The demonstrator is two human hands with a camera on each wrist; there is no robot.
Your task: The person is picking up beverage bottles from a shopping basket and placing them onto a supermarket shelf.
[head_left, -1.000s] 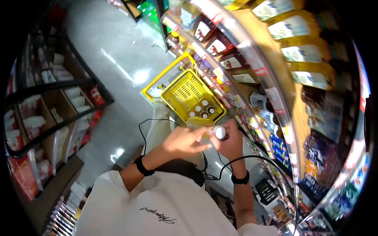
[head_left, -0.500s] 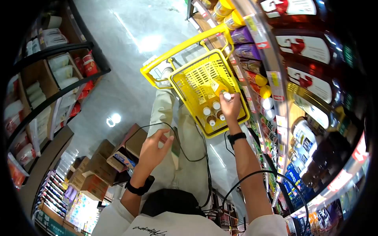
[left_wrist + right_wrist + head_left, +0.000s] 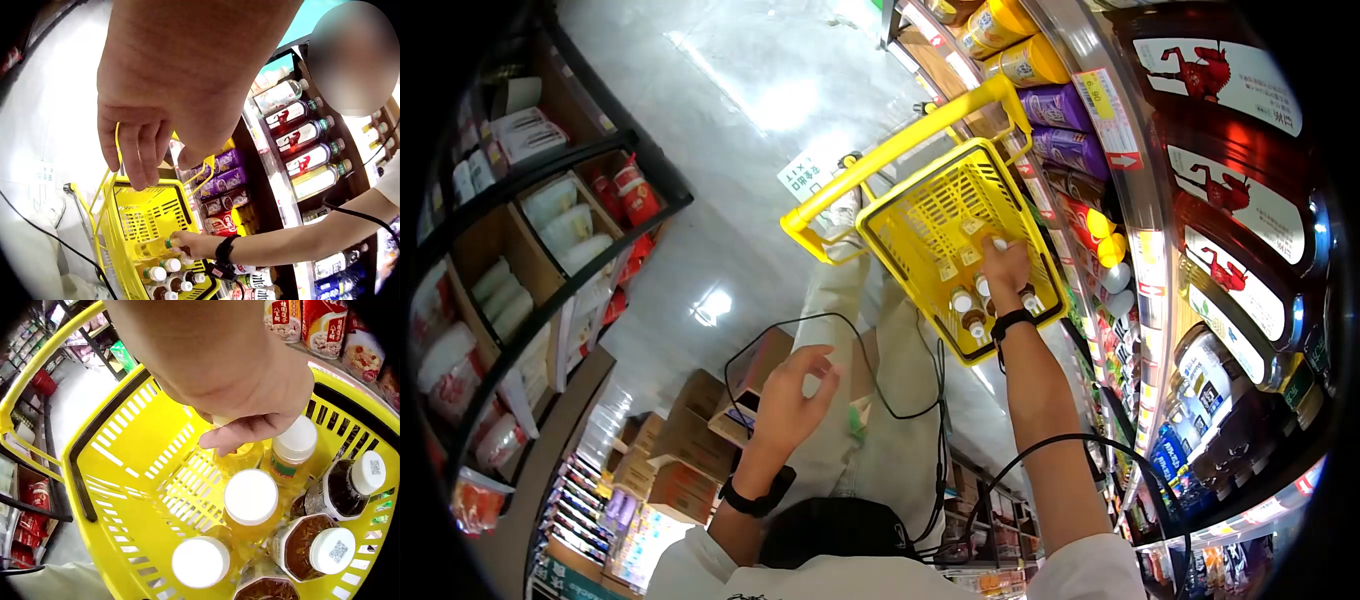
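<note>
My right hand (image 3: 1005,268) reaches down into a yellow shopping basket (image 3: 876,222). Its fingers and thumb grip the neck of a yellow drink bottle (image 3: 240,462), low inside the basket. From the left wrist side, this bottle (image 3: 150,249) slants away from the hand. Beside it stand several white-capped bottles, among them a yellow one (image 3: 250,503) and a dark brown one (image 3: 312,550). My left hand (image 3: 798,400) hangs in front of the body with fingers loosely bent, holding nothing; in the left wrist view it (image 3: 169,106) appears above the basket.
A yellow handle (image 3: 900,145) rises at the basket's far side. Shelves with large red drink bottles (image 3: 1225,185) and purple packs (image 3: 1060,105) run close on the right. Black-edged shelving (image 3: 520,215) is on the left, cardboard boxes (image 3: 690,430) lower left. A black cable (image 3: 1060,438) loops over the right arm.
My hands were together at a white-capped bottle. Since then, my right hand has carried a yellow bottle down into the basket, while the left has drawn back toward the body.
</note>
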